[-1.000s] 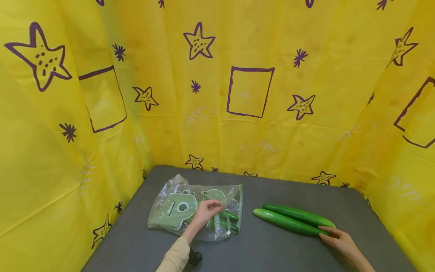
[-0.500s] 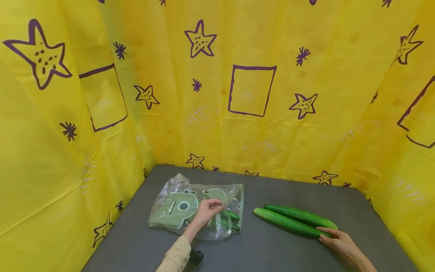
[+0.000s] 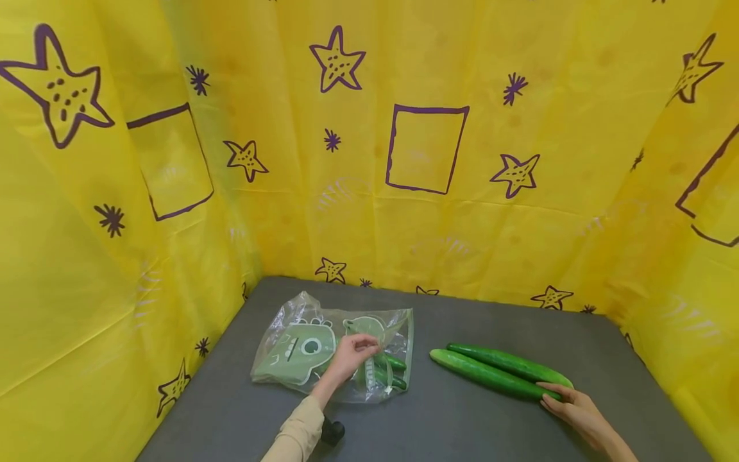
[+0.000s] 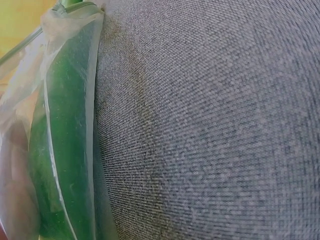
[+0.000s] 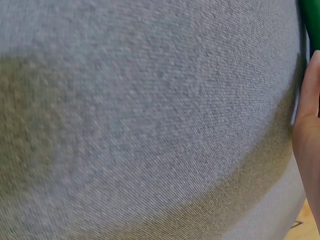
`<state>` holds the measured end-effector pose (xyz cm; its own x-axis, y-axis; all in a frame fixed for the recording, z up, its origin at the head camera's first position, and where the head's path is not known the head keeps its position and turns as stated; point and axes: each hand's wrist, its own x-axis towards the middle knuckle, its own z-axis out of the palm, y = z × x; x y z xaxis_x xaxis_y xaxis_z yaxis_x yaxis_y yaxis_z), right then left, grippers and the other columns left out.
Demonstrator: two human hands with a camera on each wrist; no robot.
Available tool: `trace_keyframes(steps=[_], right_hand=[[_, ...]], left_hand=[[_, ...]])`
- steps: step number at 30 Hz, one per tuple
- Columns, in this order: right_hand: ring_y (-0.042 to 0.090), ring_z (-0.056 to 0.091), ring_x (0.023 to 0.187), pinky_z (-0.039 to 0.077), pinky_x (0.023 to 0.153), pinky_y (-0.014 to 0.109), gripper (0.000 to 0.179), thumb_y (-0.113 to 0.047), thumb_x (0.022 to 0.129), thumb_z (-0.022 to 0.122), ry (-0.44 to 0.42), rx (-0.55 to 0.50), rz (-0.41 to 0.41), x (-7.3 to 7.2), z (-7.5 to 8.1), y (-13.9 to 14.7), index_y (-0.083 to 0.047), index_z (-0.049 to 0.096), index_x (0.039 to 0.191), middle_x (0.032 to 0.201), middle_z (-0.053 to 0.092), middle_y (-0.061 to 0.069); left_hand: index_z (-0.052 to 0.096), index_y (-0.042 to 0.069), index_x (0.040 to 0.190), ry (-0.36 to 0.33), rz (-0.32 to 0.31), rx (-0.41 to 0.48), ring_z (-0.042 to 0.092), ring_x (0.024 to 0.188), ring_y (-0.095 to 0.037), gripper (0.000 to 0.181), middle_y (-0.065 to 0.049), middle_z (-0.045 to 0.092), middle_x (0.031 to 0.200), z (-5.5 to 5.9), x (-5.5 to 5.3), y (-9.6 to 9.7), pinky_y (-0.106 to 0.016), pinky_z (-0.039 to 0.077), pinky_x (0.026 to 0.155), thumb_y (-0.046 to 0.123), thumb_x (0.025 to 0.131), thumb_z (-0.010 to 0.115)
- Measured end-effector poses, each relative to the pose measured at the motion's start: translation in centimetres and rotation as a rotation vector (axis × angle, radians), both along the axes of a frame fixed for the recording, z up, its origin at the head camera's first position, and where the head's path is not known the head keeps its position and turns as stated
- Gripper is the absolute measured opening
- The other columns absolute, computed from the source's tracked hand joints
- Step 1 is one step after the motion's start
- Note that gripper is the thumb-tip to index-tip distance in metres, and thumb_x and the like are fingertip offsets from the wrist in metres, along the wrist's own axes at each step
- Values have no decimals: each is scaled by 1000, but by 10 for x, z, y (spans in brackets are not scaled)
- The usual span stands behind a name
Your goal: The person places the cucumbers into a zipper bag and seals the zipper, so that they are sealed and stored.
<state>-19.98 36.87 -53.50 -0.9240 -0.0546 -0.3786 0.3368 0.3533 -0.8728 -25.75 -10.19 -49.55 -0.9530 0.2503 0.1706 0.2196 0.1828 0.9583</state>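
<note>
A clear plastic zip bag (image 3: 294, 359) with a green one-eyed cartoon print lies on the left of the grey table. Cucumbers show through its film near the right-hand opening; one cucumber (image 4: 67, 135) fills much of the bag in the left wrist view. My left hand (image 3: 348, 357) pinches the upper film close to that opening. To the right, two long cucumbers lie side by side, the rear cucumber (image 3: 502, 360) and the front cucumber (image 3: 485, 375). My right hand (image 3: 577, 409) grips the front one's near end between thumb and fingers.
Grey fabric covers the table (image 3: 427, 423). A yellow curtain (image 3: 427, 244) with purple stars and squares encloses its back and sides. A small black object (image 3: 333, 432) sits beside the left forearm. Bare cloth separates the bag from the loose cucumbers.
The head view has shifted slightly. Both hands, the bag and the cucumbers keep practically the same places.
</note>
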Motion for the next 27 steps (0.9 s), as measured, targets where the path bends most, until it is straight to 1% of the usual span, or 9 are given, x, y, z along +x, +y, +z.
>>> trace_keyframes(steps=[3, 6, 12, 15, 18, 24, 27], right_hand=[[11, 64, 103, 54, 88, 30, 55, -21, 92, 62, 5, 0, -27, 1, 1, -3, 10, 44, 134, 145, 11, 43], [8, 64, 100, 54, 87, 29, 53, -18, 93, 60, 13, -1, -37, 1, 1, -4, 10, 44, 135, 145, 11, 42], [-4, 61, 92, 53, 87, 24, 51, -13, 94, 57, 46, -15, -58, 5, 2, -7, 12, 41, 136, 146, 10, 40], [-4, 61, 93, 53, 87, 23, 50, -12, 94, 56, 56, -18, -61, 7, 3, -8, 13, 41, 135, 147, 9, 40], [0, 62, 96, 53, 87, 23, 50, -13, 94, 56, 55, -23, -60, 9, 2, -9, 13, 42, 134, 146, 8, 40], [19, 61, 110, 53, 89, 28, 52, -17, 94, 57, 38, -39, -49, 10, 4, -9, 12, 42, 135, 146, 5, 42], [25, 59, 115, 52, 91, 29, 52, -17, 94, 57, 39, -45, -46, 9, 6, -10, 11, 42, 135, 147, 3, 41]], left_hand=[[66, -11, 100, 6, 3, 2, 70, 90, -30, 18, -27, 69, 97, -1, -1, -1, -20, 54, 73, 1, 87, 63], [66, -11, 100, 6, 2, 1, 70, 90, -31, 18, -27, 69, 97, -4, -3, -1, -20, 54, 73, 1, 87, 63], [66, -12, 99, 9, -4, 5, 68, 92, -37, 18, -28, 69, 97, -4, -2, -1, -19, 53, 73, 0, 87, 63], [66, -12, 99, 12, -5, 6, 68, 93, -38, 17, -28, 69, 96, -4, -1, -2, -18, 53, 73, 0, 87, 62], [66, -12, 99, 10, -8, 7, 67, 93, -39, 17, -28, 69, 96, -4, -1, -2, -17, 53, 73, -1, 87, 62], [66, -12, 100, 5, -16, 15, 68, 93, -38, 17, -29, 69, 97, -4, 0, -2, -17, 52, 73, 0, 87, 62], [65, -13, 100, 3, -18, 23, 68, 93, -38, 18, -29, 68, 97, -2, 1, -2, -17, 52, 73, -1, 87, 62]])
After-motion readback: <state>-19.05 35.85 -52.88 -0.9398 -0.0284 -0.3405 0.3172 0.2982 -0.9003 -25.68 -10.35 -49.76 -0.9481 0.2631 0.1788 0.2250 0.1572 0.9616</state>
